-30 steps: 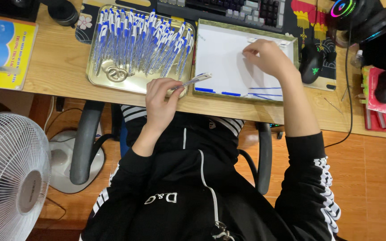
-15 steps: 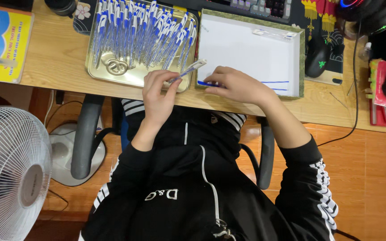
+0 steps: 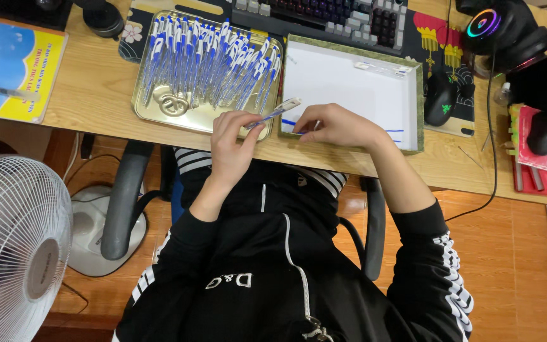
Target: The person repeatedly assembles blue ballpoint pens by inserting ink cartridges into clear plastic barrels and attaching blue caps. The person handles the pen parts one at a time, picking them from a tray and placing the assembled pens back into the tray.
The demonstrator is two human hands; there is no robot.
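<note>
Right hand (image 3: 337, 125) has come back from the white tray's (image 3: 349, 82) far side and now pinches a refill (image 3: 292, 123). Left hand (image 3: 235, 136) grips a pen (image 3: 273, 113). Assembly looks under way; the refill needs lining up with it.

Soft, even indoor light fell from above; the wooden desk (image 3: 96, 95) looked bright, with faint shadows under the hands; the metal tray (image 3: 178, 117) showed mild glare; the white tray (image 3: 349, 82) was nearly washed out; focus was sharp; edges bowed slightly
</note>
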